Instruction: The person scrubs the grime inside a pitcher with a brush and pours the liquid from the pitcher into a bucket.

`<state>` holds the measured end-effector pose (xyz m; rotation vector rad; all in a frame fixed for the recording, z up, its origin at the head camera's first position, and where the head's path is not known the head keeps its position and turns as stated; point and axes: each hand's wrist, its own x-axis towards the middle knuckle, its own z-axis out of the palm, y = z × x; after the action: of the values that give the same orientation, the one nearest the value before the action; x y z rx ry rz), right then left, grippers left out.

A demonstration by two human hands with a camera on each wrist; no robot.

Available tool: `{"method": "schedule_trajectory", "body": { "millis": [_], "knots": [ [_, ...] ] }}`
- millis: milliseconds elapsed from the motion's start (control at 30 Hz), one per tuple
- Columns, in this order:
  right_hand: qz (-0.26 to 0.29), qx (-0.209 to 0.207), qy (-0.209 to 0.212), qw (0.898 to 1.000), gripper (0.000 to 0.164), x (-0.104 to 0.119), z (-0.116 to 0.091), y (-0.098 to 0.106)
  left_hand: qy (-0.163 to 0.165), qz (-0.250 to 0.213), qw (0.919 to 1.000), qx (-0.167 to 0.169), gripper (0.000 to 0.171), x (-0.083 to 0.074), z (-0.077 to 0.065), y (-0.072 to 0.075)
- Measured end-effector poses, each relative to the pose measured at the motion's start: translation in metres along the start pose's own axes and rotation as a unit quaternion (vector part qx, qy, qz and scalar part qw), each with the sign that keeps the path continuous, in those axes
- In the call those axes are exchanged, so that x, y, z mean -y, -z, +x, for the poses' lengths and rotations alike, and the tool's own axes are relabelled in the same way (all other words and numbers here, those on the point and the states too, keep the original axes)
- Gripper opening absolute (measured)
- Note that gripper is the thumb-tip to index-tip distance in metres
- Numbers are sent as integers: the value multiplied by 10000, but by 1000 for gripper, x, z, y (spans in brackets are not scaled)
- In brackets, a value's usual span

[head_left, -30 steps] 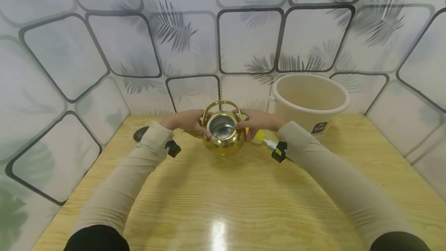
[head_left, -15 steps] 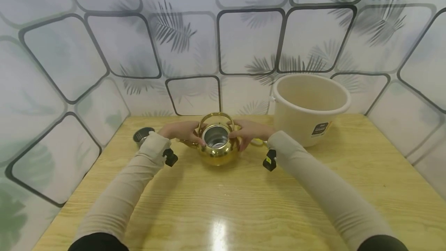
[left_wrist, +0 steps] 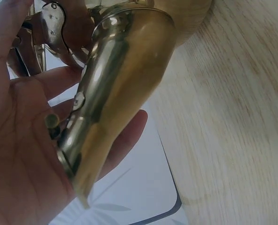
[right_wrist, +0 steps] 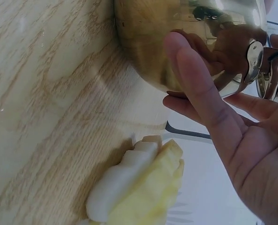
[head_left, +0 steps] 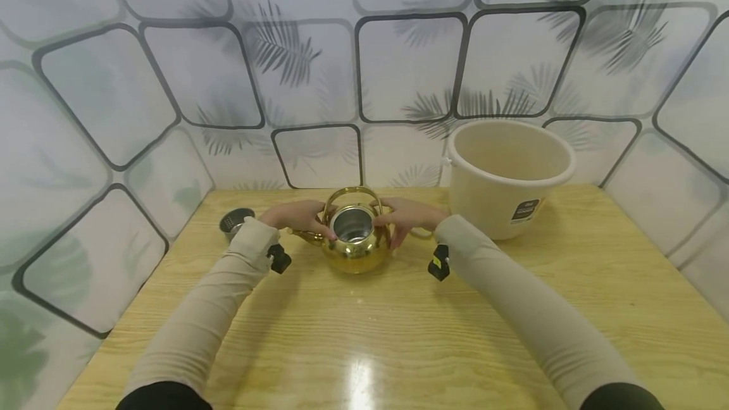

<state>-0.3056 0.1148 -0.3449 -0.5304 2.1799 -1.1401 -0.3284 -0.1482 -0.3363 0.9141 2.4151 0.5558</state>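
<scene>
A shiny gold kettle (head_left: pixel 355 259) stands lidless on the wooden table, its silvery inside showing and its arched handle (head_left: pixel 353 191) raised. My left hand (head_left: pixel 302 215) holds its left side, thumb near the rim. In the left wrist view the spout (left_wrist: pixel 118 79) lies across that palm, with fingers behind it. My right hand (head_left: pixel 407 215) grips the opposite side, thumb by the rim; in the right wrist view a finger lies along the kettle's rounded body (right_wrist: pixel 143 33). Parts of both hands are hidden behind the kettle.
A cream bucket (head_left: pixel 490 207) stands at the back right. Left of the kettle sits a small dark perforated metal cup (head_left: pixel 233 223), partly behind my left sleeve. Beyond my right hand lies a yellow and white scalloped object (right_wrist: pixel 143 183), its kind unclear. A patterned wall closes off the back.
Both hands have brought the kettle down and slightly left, towards me, onto the table. Over the last half second it has barely moved, with both hands still on it.
</scene>
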Motion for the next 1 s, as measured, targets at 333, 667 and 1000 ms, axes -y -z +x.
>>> {"method": "schedule_trajectory", "body": {
  "millis": [333,667,1000],
  "knots": [
    [-96,-174,53,9998,61,-10,6,-2,-196,-73,9998,9,51,1,-1,-2],
    [-192,-392,149,9989,59,-17,13,-6,99,-46,9996,-275,66,9,-1,-6],
    [-1003,-879,170,9909,61,-31,-4,-1,239,327,9901,-1340,69,-4,-7,-18]
  ]
}}
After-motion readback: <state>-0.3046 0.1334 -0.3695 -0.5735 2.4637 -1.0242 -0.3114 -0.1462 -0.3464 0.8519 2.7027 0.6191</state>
